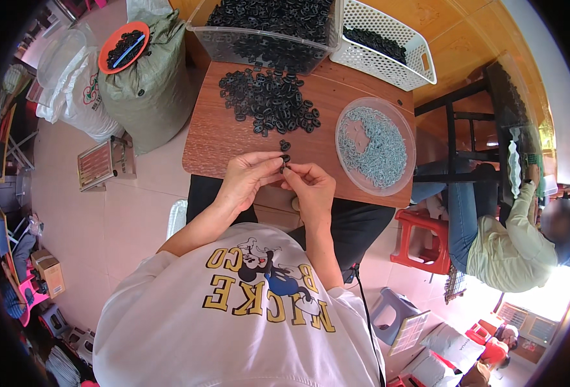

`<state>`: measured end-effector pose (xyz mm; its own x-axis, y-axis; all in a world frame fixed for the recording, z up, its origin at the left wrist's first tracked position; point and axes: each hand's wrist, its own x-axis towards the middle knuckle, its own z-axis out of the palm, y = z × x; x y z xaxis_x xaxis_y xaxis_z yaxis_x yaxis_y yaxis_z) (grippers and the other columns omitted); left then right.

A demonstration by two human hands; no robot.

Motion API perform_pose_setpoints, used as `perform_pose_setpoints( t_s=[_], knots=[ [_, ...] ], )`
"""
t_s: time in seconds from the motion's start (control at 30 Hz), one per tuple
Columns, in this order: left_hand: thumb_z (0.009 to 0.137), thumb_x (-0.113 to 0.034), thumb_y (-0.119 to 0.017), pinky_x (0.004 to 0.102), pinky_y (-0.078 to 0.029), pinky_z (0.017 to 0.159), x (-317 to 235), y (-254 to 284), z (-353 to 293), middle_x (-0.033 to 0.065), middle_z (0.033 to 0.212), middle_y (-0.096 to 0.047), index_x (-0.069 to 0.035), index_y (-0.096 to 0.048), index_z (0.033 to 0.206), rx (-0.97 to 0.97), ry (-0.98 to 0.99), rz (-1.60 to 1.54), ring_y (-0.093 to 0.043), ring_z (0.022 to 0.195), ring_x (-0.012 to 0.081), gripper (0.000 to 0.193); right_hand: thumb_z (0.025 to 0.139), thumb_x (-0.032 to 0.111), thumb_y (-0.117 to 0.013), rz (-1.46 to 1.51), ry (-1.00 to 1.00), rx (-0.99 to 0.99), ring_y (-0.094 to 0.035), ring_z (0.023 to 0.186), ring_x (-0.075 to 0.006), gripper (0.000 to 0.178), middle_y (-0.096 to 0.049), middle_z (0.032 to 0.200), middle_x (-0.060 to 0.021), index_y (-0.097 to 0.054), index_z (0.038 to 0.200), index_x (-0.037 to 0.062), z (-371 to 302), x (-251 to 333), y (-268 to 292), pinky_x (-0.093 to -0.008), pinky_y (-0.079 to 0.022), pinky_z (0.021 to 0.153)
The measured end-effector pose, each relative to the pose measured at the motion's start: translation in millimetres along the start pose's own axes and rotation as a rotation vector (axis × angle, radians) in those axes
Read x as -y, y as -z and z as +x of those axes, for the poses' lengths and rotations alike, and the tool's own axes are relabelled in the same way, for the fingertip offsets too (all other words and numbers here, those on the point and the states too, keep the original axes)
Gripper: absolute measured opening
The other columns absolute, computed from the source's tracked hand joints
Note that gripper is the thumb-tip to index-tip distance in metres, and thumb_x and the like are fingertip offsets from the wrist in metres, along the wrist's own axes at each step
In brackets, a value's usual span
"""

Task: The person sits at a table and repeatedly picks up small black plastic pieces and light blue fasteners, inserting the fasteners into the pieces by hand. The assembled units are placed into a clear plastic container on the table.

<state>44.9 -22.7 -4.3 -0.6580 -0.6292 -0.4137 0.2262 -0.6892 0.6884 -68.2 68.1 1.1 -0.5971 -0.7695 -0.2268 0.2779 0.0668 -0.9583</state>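
Note:
Above the near edge of the brown wooden table (206, 122), my hands meet fingertip to fingertip. My left hand (246, 179) pinches a small black plastic piece (285, 158) between thumb and forefinger. Closed against that piece from the right is my right hand (315, 188); whatever lies between its fingertips is too small to make out. Just beyond my fingers lies another loose black piece (285, 146). Farther back spreads a heap of black oval pieces (265, 100) with holes. A round clear tub (384, 191) of small silvery-blue metal pins or screws stands to the right.
A clear bin (201, 37) and a white perforated basket (393, 75), both holding black pieces, are at the back. Left stands a full sack (149, 106) topped by an orange bowl (144, 31). A red stool (420, 242) and a seated co-worker (507, 251) are at the right.

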Motion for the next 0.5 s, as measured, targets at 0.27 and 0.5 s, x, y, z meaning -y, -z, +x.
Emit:
perform_pose_setpoints(
  t_s=[0.27,0.5],
  knots=[
    [0.083,-0.003,-0.063,0.0245,-0.055,0.069,-0.9,-1.9,-2.4,0.0122,0.092,-0.066,0.002,-0.064,0.103,0.041,-0.227,0.284,-0.064,0.078,0.0133,0.021,0.079,0.0,-0.065,-0.004,-0.009,-0.02,-0.061,0.062,-0.0105,0.01,-0.065,0.076,-0.0084,-0.063,0.088,-0.0052,-1.1,0.2,-0.3,-0.0196,-0.048,0.058],
    [0.082,0.001,-0.063,0.023,-0.054,0.071,2.1,6.8,-1.0,0.0114,0.093,-0.066,0.003,-0.063,0.105,0.057,-0.221,0.372,-0.063,0.08,0.012,0.024,0.082,-0.002,-0.061,0.092,0.016,0.031,-0.06,0.07,-0.0098,0.026,-0.064,0.083,-0.006,-0.059,0.108,-0.0035,-1.7,0.1,-2.0,-0.0203,-0.05,0.064]
  ],
)
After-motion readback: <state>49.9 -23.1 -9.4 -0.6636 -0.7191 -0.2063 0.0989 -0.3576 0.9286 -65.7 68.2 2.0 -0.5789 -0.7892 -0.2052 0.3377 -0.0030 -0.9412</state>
